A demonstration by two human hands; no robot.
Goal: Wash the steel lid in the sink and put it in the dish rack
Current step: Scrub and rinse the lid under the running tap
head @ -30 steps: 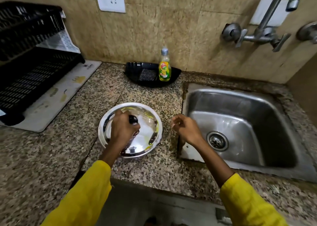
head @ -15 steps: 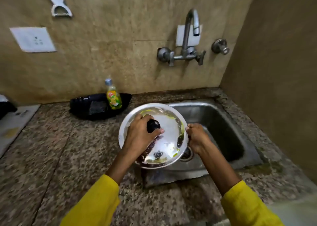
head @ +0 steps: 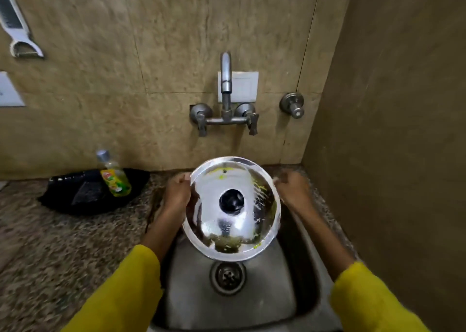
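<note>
The round steel lid (head: 242,225), with a black knob in its middle and yellow-green smears near its rim, hangs above the steel sink (head: 297,294), knob side up toward me. My left hand (head: 177,195) grips its left rim. My right hand (head: 293,190) is at the right rim, blurred; it looks closed on the edge. The sink drain (head: 227,276) shows just below the lid. The dish rack is out of view.
A wall tap (head: 226,84) with two levers stands over the sink. A green dish-soap bottle (head: 114,176) sits in a black tray (head: 63,200) on the granite counter (head: 63,251) at left. A side wall (head: 390,155) closes the right. A peeler (head: 17,31) hangs upper left.
The lid has gone from the counter to above the sink. My left hand left the knob and now holds the left rim. My right hand came to the right rim.
</note>
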